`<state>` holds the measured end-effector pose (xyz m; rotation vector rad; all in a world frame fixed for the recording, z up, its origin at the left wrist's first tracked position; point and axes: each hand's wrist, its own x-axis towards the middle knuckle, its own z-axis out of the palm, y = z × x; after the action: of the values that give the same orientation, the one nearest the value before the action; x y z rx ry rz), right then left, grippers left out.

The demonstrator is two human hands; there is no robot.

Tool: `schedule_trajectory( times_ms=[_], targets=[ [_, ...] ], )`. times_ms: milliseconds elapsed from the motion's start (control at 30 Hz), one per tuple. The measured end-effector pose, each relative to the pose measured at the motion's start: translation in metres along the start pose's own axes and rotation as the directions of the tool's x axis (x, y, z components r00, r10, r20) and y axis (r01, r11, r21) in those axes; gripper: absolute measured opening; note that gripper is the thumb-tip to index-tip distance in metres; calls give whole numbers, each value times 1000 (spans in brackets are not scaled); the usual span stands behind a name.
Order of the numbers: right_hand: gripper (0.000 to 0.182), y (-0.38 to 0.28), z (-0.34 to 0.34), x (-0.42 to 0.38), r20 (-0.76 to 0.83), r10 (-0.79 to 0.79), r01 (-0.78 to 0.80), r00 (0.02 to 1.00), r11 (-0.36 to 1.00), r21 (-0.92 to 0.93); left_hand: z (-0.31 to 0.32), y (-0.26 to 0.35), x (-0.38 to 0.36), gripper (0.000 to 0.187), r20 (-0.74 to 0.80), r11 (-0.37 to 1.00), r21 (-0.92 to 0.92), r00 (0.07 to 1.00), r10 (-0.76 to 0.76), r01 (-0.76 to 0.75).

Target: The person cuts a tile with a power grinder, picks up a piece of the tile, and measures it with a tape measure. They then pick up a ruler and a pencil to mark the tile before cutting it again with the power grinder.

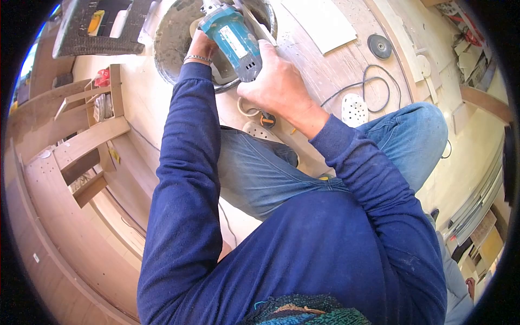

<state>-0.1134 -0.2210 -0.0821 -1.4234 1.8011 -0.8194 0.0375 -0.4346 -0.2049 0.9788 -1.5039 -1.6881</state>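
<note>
A teal power tool (232,39) with a metal head, looking like an angle grinder, is held over a round, dirt-smeared tub (169,46). My right hand (279,81) is closed around its rear end from the right side, thumb along the casing. My left hand (201,45), with a bracelet at the wrist, is at the tool's left side over the tub. Its fingers are hidden behind the casing, so I cannot see what they grip. Something pale shows inside the tub under the tool, partly covered.
A white panel (319,23) lies on the floor at upper right, near a dark round disc (379,46) and a looped black cable (374,79). White perforated clogs (355,109) are by my legs. A dark plastic stool (100,27) stands upper left; wooden framing (59,179) lines the left.
</note>
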Motion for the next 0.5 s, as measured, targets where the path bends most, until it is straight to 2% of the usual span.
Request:
schedule_trajectory(
  times_ms=[200,500],
  targets=[
    [71,1,-1,-4,-18,-16,16,1000,1000,-5,-11,-14,4,19,-42,990,-136,998,-44,38],
    [72,4,0,-9,-24,-29,29,999,1000,-1,-15,-25,4,19,-61,976,-207,995,-78,64]
  ],
)
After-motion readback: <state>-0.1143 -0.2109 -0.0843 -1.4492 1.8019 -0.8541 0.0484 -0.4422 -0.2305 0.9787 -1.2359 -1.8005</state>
